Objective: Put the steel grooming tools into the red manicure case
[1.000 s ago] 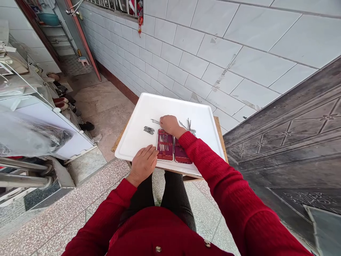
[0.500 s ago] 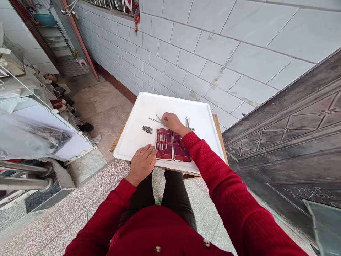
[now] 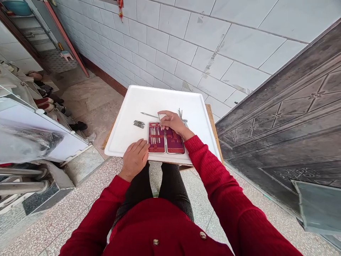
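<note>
An open manicure case [image 3: 157, 149] with a purple-red lining lies near the front edge of a white tray [image 3: 119, 142]. Slim metal tools fill its left half. My left hand [image 3: 135, 156] lies flat on the tray's front edge, its fingertips at the case's left side. Above the top of the case, my right hand [image 3: 173, 122] pinches a thin metal manicure tool [image 3: 159, 120] held upright. Another slender metal tool [image 3: 148, 115] lies on the tray just beyond. Nail clippers [image 3: 139, 124] are grouped to the left, and more metal tools [image 3: 180, 113] lie behind my right hand, partly hidden.
The tray rests on a wooden table [image 3: 213, 117]. A tiled wall [image 3: 160, 42] stands behind it, and a dark patterned metal door [image 3: 287, 106] is at the right. To the left are a rack with shoes [image 3: 45, 103] and a white cabinet [image 3: 71, 142].
My right hand has lifted one thin metal tool off the tray and brought it toward the case. My left hand stays beside the case. The whole view has shifted slightly.
</note>
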Motion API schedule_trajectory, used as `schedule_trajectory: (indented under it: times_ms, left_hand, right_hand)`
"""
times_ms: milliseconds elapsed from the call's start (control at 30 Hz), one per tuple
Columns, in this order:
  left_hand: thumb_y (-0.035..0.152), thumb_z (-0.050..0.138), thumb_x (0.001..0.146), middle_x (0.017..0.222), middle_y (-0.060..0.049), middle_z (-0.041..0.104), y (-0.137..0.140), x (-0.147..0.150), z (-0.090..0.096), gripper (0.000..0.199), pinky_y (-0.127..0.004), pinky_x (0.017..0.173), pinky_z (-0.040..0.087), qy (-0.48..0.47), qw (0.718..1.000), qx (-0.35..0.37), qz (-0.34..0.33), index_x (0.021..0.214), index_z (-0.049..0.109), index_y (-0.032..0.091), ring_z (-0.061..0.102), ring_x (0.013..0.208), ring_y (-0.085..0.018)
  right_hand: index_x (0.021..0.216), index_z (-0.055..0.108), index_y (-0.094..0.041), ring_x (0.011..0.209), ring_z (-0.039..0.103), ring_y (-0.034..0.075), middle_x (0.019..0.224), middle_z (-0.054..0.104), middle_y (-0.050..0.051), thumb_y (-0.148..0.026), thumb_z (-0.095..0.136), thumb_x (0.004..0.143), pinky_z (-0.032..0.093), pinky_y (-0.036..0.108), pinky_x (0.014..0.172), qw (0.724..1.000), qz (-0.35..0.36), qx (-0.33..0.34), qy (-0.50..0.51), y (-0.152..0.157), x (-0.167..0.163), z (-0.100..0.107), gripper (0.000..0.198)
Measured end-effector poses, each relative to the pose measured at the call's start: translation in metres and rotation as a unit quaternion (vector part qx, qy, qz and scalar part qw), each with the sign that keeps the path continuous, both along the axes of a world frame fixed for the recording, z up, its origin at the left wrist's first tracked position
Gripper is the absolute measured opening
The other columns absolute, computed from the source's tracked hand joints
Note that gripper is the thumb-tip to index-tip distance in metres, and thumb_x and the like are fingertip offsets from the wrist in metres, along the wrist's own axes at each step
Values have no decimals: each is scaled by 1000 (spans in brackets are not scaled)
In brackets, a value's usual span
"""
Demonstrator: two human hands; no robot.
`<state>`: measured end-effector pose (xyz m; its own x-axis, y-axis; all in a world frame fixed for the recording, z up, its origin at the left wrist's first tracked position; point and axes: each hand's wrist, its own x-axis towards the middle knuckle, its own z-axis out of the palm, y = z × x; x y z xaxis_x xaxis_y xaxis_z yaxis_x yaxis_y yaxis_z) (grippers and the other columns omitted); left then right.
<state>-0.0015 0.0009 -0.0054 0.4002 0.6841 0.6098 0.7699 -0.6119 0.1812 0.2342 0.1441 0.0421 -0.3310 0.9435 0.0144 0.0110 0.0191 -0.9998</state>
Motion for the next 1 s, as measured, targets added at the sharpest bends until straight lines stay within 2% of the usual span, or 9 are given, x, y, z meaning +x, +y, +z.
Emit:
schedule_trajectory:
  times_ms: [100,233,367,467,667,867,1000]
  left_hand:
    - [19,49,101,130,-11,74,0,0,0,32,-46,107,51,-8,1000,-17,3,126,68,20,65,130,-28]
    - [19,48,101,130,-11,74,0,0,0,33,-46,107,50,-14,999,-29,2,127,69,21,64,131,-27]
    - [19,49,102,130,-11,74,1,0,1,31,-44,106,50,0,1000,-14,0,125,69,19,65,131,-28]
    - [19,49,102,129,-11,74,1,0,2,30,-44,106,50,6,1000,-11,2,124,69,19,65,131,-28]
    - [20,49,102,129,-11,74,1,0,2,30,-44,106,50,3,1000,-17,3,124,69,19,65,131,-28]
    - [20,49,102,128,-10,75,0,1,1,30,-44,106,51,-4,1000,-14,6,124,69,20,65,130,-27]
    - [21,48,103,128,-10,74,0,0,4,31,-45,106,51,-6,1000,-20,3,125,69,22,65,130,-27]
  right_hand:
    - [112,65,-18,52,59,11,68,70,-4,-26,80,65,38,20,46,1000,-13,4,-15,-2,2,-3,50]
    - [107,67,-17,56,58,10,70,70,-4,-23,75,69,45,22,55,996,-46,37,-64,-5,2,-6,39]
    - [108,68,-17,64,61,12,74,71,-2,-20,72,72,48,23,62,989,-71,57,-113,-7,1,-7,37]
    - [108,68,-18,62,60,12,75,71,-2,-21,72,72,48,23,62,988,-78,55,-124,-7,0,-8,36]
    - [101,67,-18,49,54,8,73,69,-4,-22,76,67,43,22,51,997,-67,23,-33,-8,-1,-6,36]
    - [100,67,-18,50,56,8,72,69,-3,-25,83,61,32,18,44,998,-31,-30,44,-12,-4,2,43]
    - [106,69,-18,51,56,7,74,70,-3,-25,87,59,30,17,42,996,-19,-42,74,-12,-5,3,50]
